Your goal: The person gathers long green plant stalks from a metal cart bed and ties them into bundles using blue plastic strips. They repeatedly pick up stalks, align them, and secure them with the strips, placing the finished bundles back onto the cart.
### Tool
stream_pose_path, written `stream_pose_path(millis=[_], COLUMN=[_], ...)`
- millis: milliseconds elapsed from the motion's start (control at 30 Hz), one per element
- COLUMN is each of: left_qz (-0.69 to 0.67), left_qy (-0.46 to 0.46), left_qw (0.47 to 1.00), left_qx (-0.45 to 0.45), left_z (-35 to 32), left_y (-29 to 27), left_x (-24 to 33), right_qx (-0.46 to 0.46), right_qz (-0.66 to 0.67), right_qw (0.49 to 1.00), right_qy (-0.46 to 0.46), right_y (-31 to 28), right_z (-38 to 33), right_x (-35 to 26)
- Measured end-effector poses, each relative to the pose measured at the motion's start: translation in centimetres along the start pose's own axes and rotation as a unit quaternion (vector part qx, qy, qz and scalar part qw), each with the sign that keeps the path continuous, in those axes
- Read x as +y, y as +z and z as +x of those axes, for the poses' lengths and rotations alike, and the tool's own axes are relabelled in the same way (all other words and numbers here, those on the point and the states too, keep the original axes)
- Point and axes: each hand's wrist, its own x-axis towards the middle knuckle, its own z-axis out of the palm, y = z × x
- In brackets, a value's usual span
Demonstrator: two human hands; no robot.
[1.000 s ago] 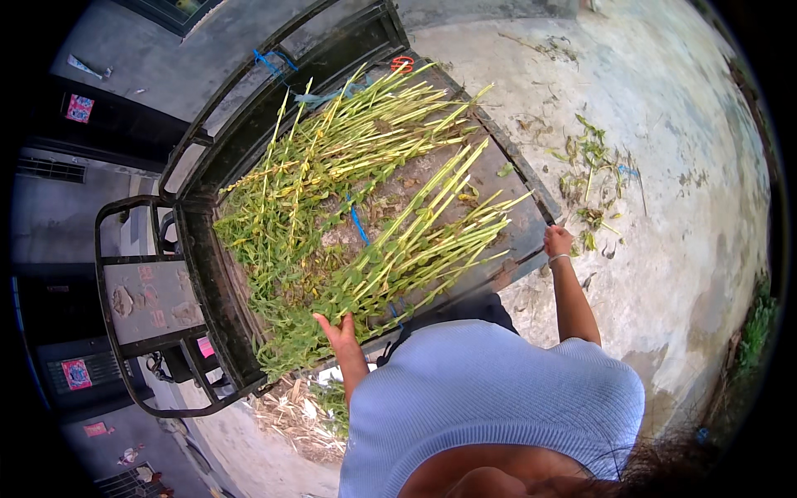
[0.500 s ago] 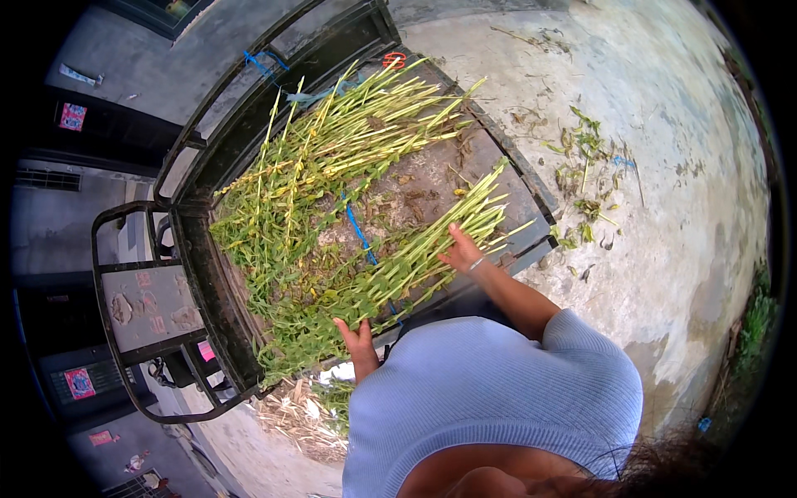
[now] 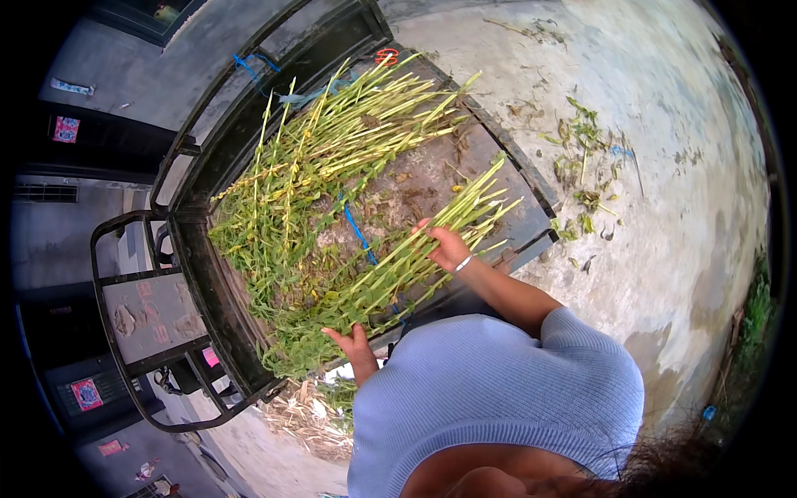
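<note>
Midway through gathering a bundle of green stalks [image 3: 415, 257] lying slantwise across the rusty cart bed [image 3: 432, 174], near its front edge, apart from the larger heap of stalks [image 3: 332, 158] behind. Right hand [image 3: 448, 247] laid over the bundle near its cut ends, fingers curled about some stems, seemingly a partial hold. Left hand [image 3: 353, 342] at the leafy end by the cart's corner, palm against the foliage; hard to tell whether closed on anything. Next, probably: firmer grip at both ends, stems drawn together evenly before any lift over the cart rim [image 3: 531, 178].
</note>
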Motion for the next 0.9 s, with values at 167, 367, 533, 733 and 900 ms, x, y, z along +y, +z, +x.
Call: stream_pose_path(millis=[167,367,533,733,900], left_qz=[0.048,0.068,0.108,-0.377,-0.308], left_qy=[-0.03,0.012,0.009,-0.167,-0.197], left_qw=[0.991,0.992,0.992,0.907,0.918], left_qx=[0.119,0.102,0.059,0.085,0.152], left_z=[2.5,0.5,0.3,3.7,3.7], left_y=[-2.4,-1.0,0.4,-1.8,-3.7], left_x=[-3.0,-0.8,0.8,-3.0,-5.1], right_qx=[-0.097,0.196,0.262,0.326,0.339], right_qz=[0.045,0.057,0.064,0.056,0.096], right_qw=[0.994,0.979,0.962,0.942,0.935], right_qy=[0.016,0.028,0.045,0.048,-0.033], right_y=[1.0,-6.0,-10.8,-17.4,-16.8], right_z=[-2.2,-1.5,-0.2,4.1,6.2], right_x=[1.5,2.8,3.5,5.7,5.2])
